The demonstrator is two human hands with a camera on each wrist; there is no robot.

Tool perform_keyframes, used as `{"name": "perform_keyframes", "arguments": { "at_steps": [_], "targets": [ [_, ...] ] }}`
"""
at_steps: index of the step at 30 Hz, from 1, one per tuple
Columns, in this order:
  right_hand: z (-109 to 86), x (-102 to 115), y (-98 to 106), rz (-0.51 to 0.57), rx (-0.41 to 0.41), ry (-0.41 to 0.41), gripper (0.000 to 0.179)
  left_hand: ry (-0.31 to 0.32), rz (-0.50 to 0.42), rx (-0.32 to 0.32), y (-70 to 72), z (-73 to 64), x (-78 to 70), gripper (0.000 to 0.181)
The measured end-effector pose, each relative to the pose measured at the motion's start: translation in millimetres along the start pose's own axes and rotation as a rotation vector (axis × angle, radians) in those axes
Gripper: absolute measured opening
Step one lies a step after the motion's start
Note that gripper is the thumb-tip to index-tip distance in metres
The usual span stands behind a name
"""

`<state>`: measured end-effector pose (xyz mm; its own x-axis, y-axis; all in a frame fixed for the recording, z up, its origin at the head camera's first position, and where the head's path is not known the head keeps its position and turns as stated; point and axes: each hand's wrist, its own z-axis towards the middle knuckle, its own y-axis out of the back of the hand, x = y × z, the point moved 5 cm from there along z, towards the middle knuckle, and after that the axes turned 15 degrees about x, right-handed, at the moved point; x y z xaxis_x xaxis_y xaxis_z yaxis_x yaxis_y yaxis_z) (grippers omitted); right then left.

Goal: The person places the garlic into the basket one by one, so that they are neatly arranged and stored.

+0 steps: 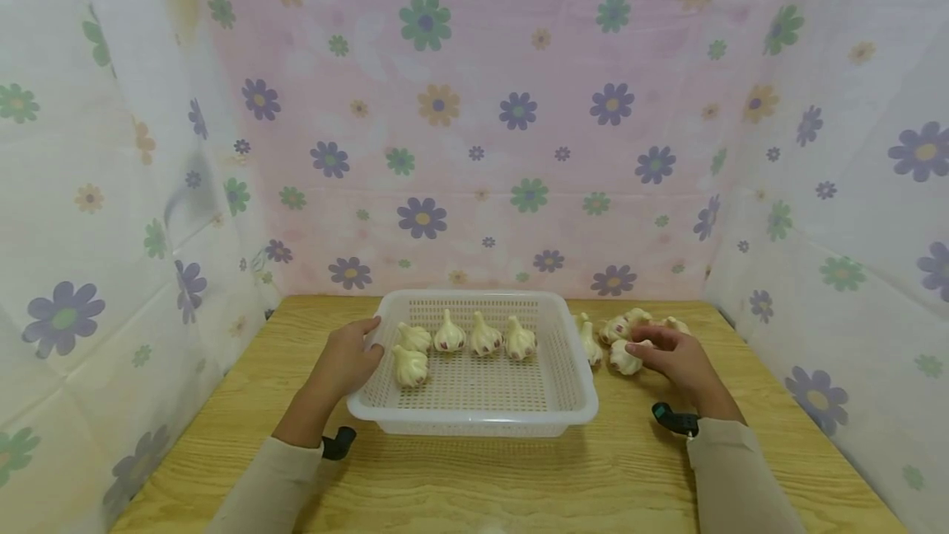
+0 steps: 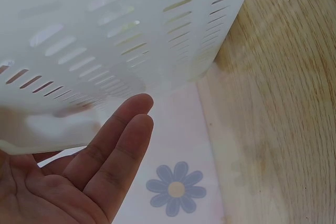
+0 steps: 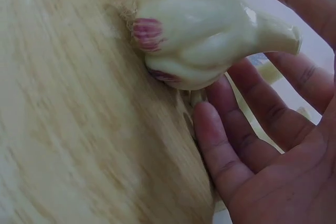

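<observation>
A white slotted plastic basket (image 1: 474,416) stands on the table with several garlic bulbs (image 1: 486,336) inside, mostly along its back and left. My left hand (image 1: 350,359) holds the basket's left rim. In the left wrist view, two fingers (image 2: 118,153) extend beside the slotted outer wall. To the right of the basket, my right hand (image 1: 678,358) is at a loose garlic bulb (image 1: 625,358). The right wrist view shows this pale bulb (image 3: 197,22) with purple streaks; my fingers (image 3: 212,129) spread beside and beneath it, the thumb apart from it.
More garlic bulbs (image 1: 615,328) lie loose right of the basket, one bulb (image 1: 590,344) close against its right side. Wood-grain tabletop (image 1: 474,489) extends in front. Flower-print cloth (image 1: 474,188) walls the back and both sides.
</observation>
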<state>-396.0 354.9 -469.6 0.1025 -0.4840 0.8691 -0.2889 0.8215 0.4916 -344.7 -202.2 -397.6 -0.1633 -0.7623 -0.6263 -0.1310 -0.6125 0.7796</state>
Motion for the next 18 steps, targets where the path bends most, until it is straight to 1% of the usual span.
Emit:
{"name": "perform_keyframes", "arguments": {
  "at_steps": [6, 12, 18],
  "targets": [
    [2.2, -7, -1, -0.019, 0.006, -0.026, 0.063, -0.004, -0.02, 0.004, -0.7, 1.2, 0.6, 0.056],
    [4.0, -12, -2, -0.028, 0.02, -0.042, 0.067, -0.01, -0.006, -0.001, -0.7, 0.7, 0.9, 0.055],
    [4.9, -10, -5, -0.044, 0.041, -0.024, 0.066, -0.007, -0.011, -0.002, -0.6, 1.1, 1.4, 0.055]
  ]
}}
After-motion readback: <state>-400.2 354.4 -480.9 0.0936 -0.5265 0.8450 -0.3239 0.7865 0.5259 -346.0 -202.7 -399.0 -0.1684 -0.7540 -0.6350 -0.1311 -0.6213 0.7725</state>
